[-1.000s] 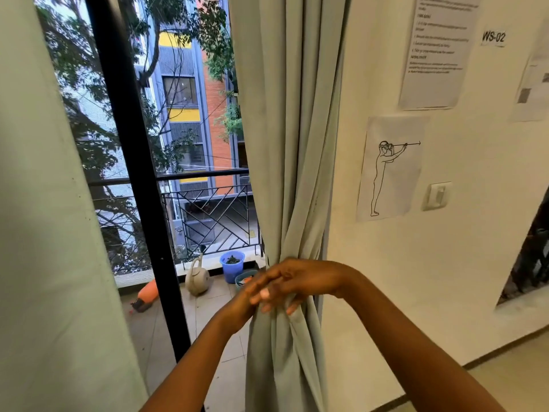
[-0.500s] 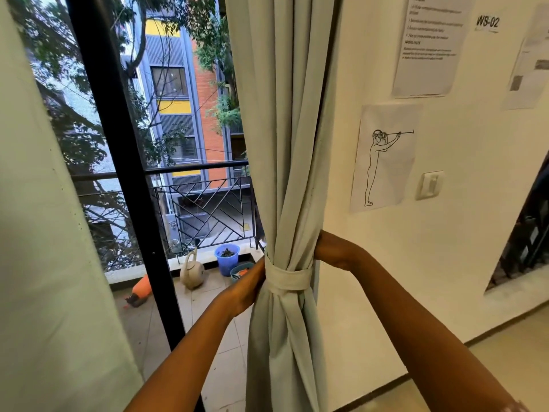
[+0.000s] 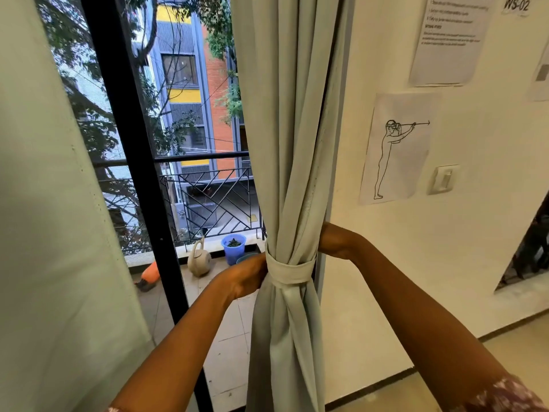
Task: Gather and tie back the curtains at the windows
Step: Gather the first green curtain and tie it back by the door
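Note:
A pale green curtain (image 3: pixel 292 129) hangs gathered into a bundle beside the wall. A tie-back band (image 3: pixel 292 269) of the same cloth wraps round its front at waist height, with a strip hanging down below it. My left hand (image 3: pixel 245 278) is at the band's left edge, with its fingers curled in against the cloth and their tips hidden behind the bundle. My right hand (image 3: pixel 329 240) reaches behind the curtain from the right. Only its wrist and the heel of the hand show.
A second pale curtain (image 3: pixel 44 218) fills the left side. A black window frame (image 3: pixel 133 173) stands between the two curtains. Beyond the glass, a watering can (image 3: pixel 198 259) and a blue pot (image 3: pixel 233 247) sit on a balcony. On the right, the wall carries papers and a light switch (image 3: pixel 444 179).
Both hands were crossed in front of the bundle. They have moved round to its sides and back, leaving the band wrapped across the front.

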